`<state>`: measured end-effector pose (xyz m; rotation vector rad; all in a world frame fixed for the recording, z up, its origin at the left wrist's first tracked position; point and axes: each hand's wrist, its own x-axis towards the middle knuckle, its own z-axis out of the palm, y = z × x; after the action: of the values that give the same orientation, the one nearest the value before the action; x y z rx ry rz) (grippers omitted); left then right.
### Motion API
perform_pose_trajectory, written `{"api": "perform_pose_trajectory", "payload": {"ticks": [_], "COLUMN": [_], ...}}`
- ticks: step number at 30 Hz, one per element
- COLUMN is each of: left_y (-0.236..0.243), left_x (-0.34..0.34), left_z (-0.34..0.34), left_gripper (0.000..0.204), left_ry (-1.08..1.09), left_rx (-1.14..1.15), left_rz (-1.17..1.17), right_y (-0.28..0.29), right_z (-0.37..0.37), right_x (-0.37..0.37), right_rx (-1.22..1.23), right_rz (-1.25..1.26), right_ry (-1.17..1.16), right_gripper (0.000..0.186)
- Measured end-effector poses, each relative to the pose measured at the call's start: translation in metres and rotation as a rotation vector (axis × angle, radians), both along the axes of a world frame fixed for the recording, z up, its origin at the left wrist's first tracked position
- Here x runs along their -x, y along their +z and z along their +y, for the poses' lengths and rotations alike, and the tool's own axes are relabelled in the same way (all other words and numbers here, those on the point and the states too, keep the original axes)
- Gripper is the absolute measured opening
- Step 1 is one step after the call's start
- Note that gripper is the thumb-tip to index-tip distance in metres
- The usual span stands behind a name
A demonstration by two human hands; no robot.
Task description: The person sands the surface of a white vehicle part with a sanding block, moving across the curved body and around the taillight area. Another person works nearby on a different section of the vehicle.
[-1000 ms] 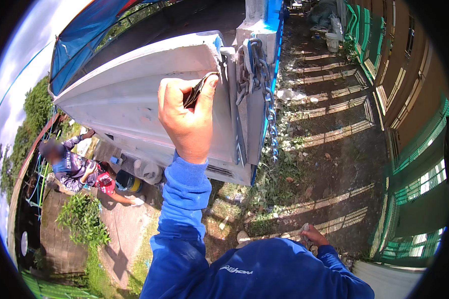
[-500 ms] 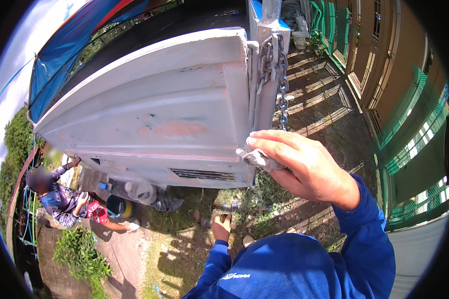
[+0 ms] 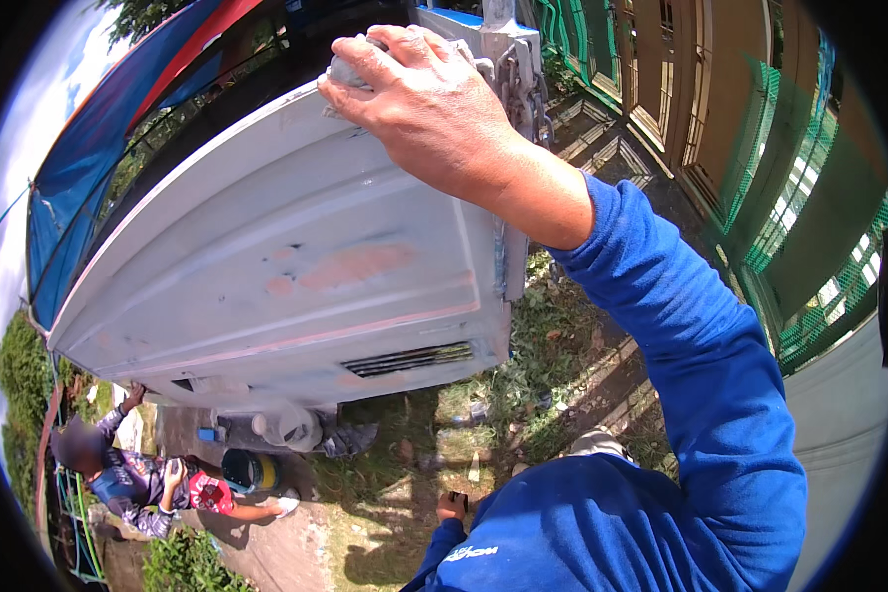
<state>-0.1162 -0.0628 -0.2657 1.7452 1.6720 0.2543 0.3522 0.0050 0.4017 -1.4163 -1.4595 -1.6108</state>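
A large panel [image 3: 207, 266] of grey-painted metal, with ridges, reddish patches and a dark slotted vent [image 3: 409, 359], spans the middle. My right hand [image 3: 434, 113] is on its upper edge near the right corner, fingers curled over a crumpled grey rag [image 3: 347, 75] pressed to the metal. Low down, well below the panel, my left hand [image 3: 452, 506] hangs near my body. Its fingers are closed around something small and dark that I cannot make out. A metal chain [image 3: 540, 109] hangs from the post just right of my right hand.
At the lower left, a person [image 3: 133, 479] reaches one hand to the panel's lower edge. A dark bucket [image 3: 250, 471] and a translucent plastic container [image 3: 291, 426] stand nearby. A fence [image 3: 760, 187] with green netting runs along the right; a blue tarp [image 3: 74, 207] hangs at the left.
My right hand has moved up and left with the rag, from the panel's right edge to its top edge. The left hand has dropped lower and a little right.
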Motion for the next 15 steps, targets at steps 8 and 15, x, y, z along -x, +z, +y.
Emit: {"api": "perform_pose_trajectory", "payload": {"ticks": [8, 15], "left_y": [0.001, 0.005], "left_x": [0.046, 0.031], "left_z": [0.019, 0.02], "left_gripper": [0.057, 0.029], "left_ry": [-0.058, 0.258], "left_rx": [0.078, 0.222], "left_rz": [0.255, -0.415], "right_y": [-0.02, -0.056], "right_z": [-0.039, -0.005], "right_x": [0.019, 0.029], "right_rx": [-0.217, -0.335], "right_rz": [0.367, 0.587], "right_ry": [0.005, 0.105], "right_gripper": [0.044, 0.057]}}
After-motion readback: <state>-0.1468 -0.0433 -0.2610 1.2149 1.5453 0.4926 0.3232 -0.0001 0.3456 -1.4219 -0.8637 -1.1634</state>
